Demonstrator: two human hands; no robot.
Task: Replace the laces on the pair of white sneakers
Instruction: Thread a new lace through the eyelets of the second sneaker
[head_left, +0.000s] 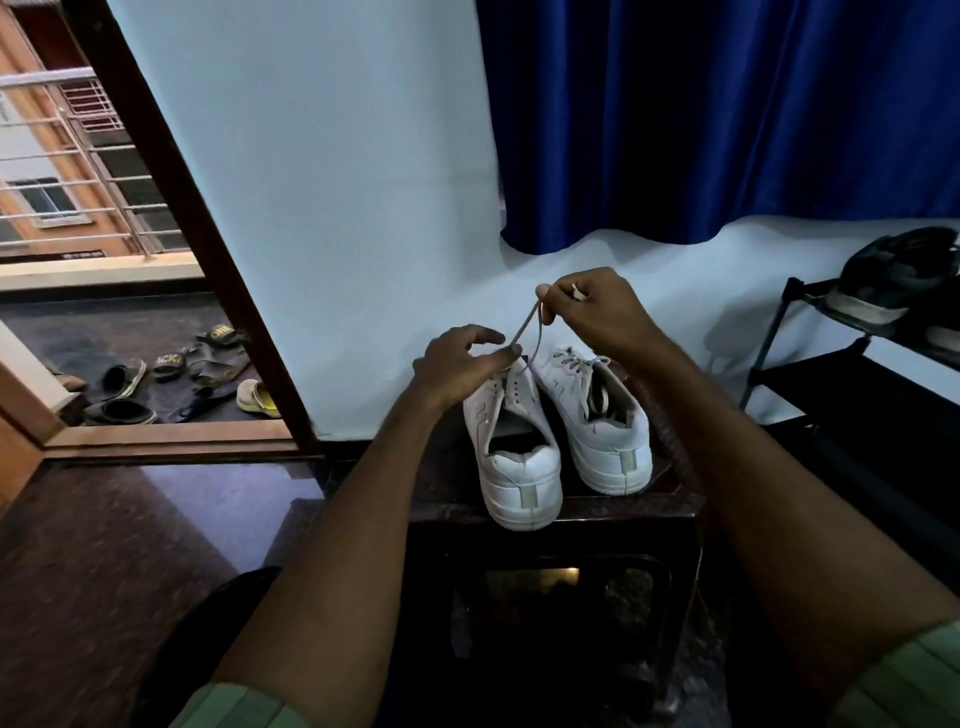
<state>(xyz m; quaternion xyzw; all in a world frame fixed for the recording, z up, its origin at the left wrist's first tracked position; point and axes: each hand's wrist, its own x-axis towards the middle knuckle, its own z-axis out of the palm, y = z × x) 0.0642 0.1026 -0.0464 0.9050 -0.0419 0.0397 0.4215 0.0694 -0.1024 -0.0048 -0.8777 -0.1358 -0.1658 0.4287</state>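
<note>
Two white sneakers (561, 441) on dark surface (613, 506); right hand (592, 312) pinches lace (527, 332), left hand (460, 366) seemingly pinching it lower; draw steadily, steadying the shoe

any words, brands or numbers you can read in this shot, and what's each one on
"ONE" in yellow letters, on the strap of a dark slide sandal outside the door.
"ACK", partly cut off, on the strap of a second dark slide sandal beside it.
A small dark sign on the building outside: too blurred to read.
White sneakers, lace and both hands: no text visible.
</note>
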